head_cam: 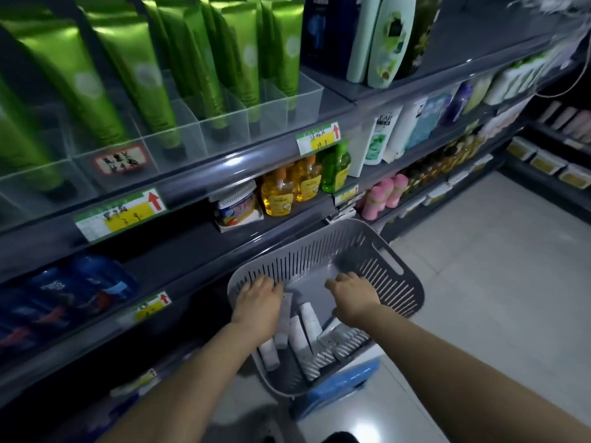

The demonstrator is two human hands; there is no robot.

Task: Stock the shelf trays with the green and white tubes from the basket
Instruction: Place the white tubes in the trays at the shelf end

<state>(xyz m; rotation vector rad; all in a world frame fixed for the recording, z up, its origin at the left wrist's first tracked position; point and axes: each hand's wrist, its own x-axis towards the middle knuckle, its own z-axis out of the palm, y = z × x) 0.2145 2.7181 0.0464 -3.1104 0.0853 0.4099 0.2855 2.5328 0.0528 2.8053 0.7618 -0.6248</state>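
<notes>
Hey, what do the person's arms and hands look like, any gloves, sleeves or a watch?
The left hand and right hand are ungloved, with no watch, bracelet or ring visible. The left arm and right arm are bare to the picture's edge; no sleeves show.

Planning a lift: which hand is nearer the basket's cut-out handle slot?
Right. The right hand sits just left of and below the handle slot; the left hand is across the basket, by the opposite wall.

yellow bottles (pixel 278 193) | green bottle (pixel 335 167) — just beside | pink bottles (pixel 385 195) | price labels (pixel 121 214)
</notes>
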